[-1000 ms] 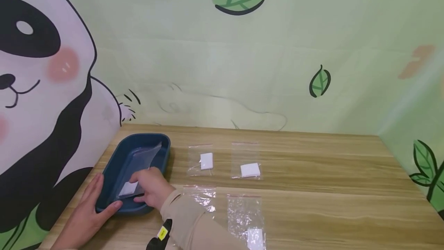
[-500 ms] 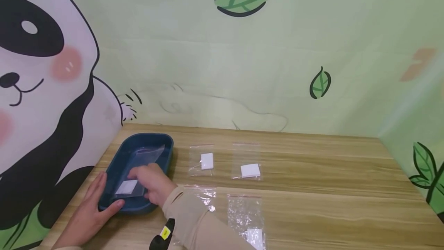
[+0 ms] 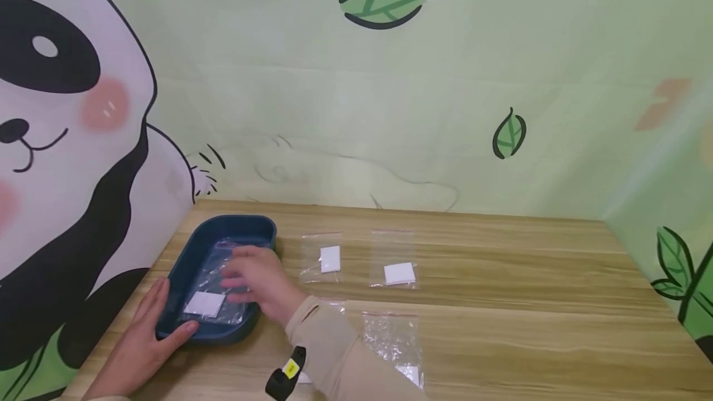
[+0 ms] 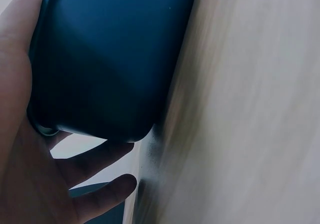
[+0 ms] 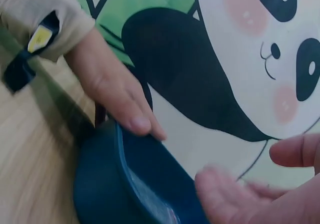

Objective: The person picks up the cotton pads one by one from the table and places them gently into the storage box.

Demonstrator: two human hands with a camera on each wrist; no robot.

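A dark blue tray [image 3: 216,334] stands at the left of the table. My left hand [image 3: 142,333] holds its near left corner, thumb at the near rim and fingers along the left side; the left wrist view shows this hand [image 4: 37,149] around the tray's outer wall [image 4: 110,59]. Inside the tray lies a clear zip bag [image 3: 214,271] with a white square piece [image 3: 205,304] in it. Over the tray's right side is my right hand [image 3: 262,280], its fingers spread and holding nothing. The right wrist view has this hand [image 5: 265,199] blurred, beside the tray [image 5: 95,179].
Right of the tray, clear zip bags with white pieces lie on the wooden table [image 3: 529,277]: a back left bag [image 3: 311,255], a back right bag [image 3: 384,246] and a front bag [image 3: 390,339]. Another bag [image 3: 334,307] is partly under my right sleeve. A printed backdrop [image 3: 312,79] stands behind.
My right hand has let go of the zip bag and moved right and slightly up, fingers spreading. The bag now lies flatter in the tray. My left hand has stayed put.
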